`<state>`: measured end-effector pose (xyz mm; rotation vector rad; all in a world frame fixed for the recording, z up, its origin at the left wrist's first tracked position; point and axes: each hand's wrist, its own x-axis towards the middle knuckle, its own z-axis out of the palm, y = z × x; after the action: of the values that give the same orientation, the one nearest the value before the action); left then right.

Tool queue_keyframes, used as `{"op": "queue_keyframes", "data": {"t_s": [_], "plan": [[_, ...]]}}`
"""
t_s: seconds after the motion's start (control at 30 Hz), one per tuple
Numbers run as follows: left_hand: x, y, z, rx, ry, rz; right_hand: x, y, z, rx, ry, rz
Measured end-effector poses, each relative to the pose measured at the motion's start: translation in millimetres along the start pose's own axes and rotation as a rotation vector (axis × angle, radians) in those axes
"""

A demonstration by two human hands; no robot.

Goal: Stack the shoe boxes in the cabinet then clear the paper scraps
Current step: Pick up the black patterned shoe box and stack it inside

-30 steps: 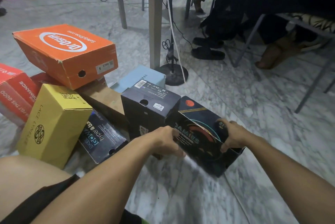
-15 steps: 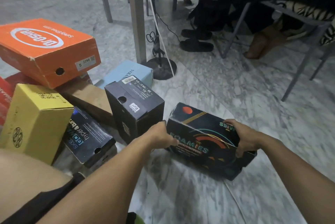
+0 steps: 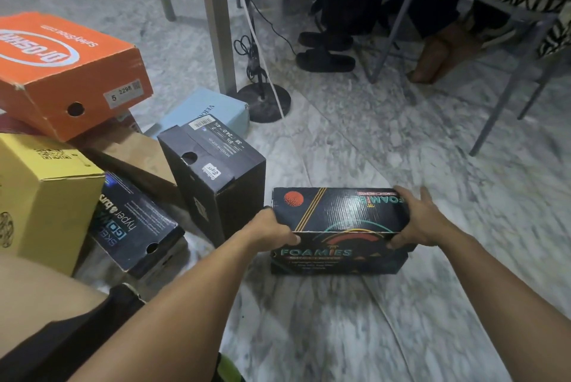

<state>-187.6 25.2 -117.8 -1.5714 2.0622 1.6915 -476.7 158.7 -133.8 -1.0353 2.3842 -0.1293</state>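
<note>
Far left there was a yellow cardboard box (image 3: pixel 46 193) standing on end, matte, with a QR code printed on top. Above it an orange box (image 3: pixel 66 72) sat tilted on the pile, with a round finger hole and a white size sticker on its end. A plain brown box (image 3: pixel 136 156) was wedged underneath that one. Leaning against the yellow one was a dark blue box (image 3: pixel 136 224), glossy, lying at a slant. Next over, a black box (image 3: pixel 213 174) stood upright on its short end with a barcode label up top, and a pale blue box (image 3: pixel 207 109) lay flat behind it. All of that sat on a grey-white marble floor (image 3: pixel 340 335), pretty shiny.

The left hand (image 3: pixel 272 228) gripped the left end of the Foamies box (image 3: pixel 340 227), thumb curled over the near edge. That box was dark, printed with a red dot, gold stripes and teal lettering. It lay just right of the black one, not touching it, and I couldn't tell if its bottom was resting on the floor or just off it. The right hand (image 3: pixel 423 221) held the right end, fingers spread along the far side.

Further back were a metal leg (image 3: pixel 216 20), a round black stand base (image 3: pixel 262 102) with cables, black slides (image 3: pixel 324 57) and grey chair legs (image 3: pixel 506 88).
</note>
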Motion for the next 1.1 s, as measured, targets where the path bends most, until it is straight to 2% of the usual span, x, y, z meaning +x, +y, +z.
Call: {"op": "queue_keyframes", "data": {"t_s": [0.1,0.17,0.4,0.53,0.67,0.83,1.1], "plan": [[-2,-1,1,-0.005,-0.018,-0.011,-8,-1,2,0.255,0.002,-0.013],[-4,2,1,-0.007,-0.008,-0.005,-11,0,1,0.328,0.047,-0.040],[-27,33,-13,-0.016,0.166,0.113,-18,-5,-51,0.572,0.211,-0.025],[-57,61,-23,-0.150,0.182,0.239,-38,-17,-109,0.693,0.353,-0.120],[-93,94,-46,-0.401,0.229,0.372,-58,-34,-157,0.780,0.448,-0.237],[-139,115,-102,-0.506,0.306,0.538,-84,-98,-193,0.918,0.571,-0.420],[-188,92,-182,-0.587,0.473,0.597,-95,-226,-208,0.938,0.591,-0.619]]}}
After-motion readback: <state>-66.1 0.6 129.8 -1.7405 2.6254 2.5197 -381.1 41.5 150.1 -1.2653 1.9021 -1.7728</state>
